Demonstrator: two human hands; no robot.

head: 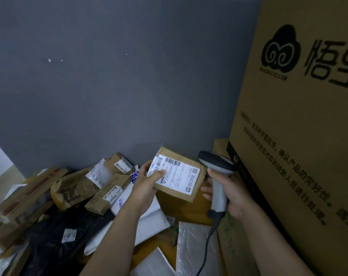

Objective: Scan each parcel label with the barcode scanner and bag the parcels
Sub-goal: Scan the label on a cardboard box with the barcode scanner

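My left hand (147,182) grips a small brown cardboard parcel (189,190) by its left edge, thumb lying on its white shipping label (179,174). The label faces up and shows barcodes. My right hand (232,194) holds a grey barcode scanner (218,170) by its handle, just right of the parcel. The scanner's dark head sits above the parcel's right corner, and its cable hangs down below my hand.
A heap of parcels lies below and to the left: brown boxes (107,196), a black bag (63,232), white mailers (149,222), a bubble mailer (195,248). A large printed cardboard box (300,136) stands close on the right. A grey wall (109,76) rises behind.
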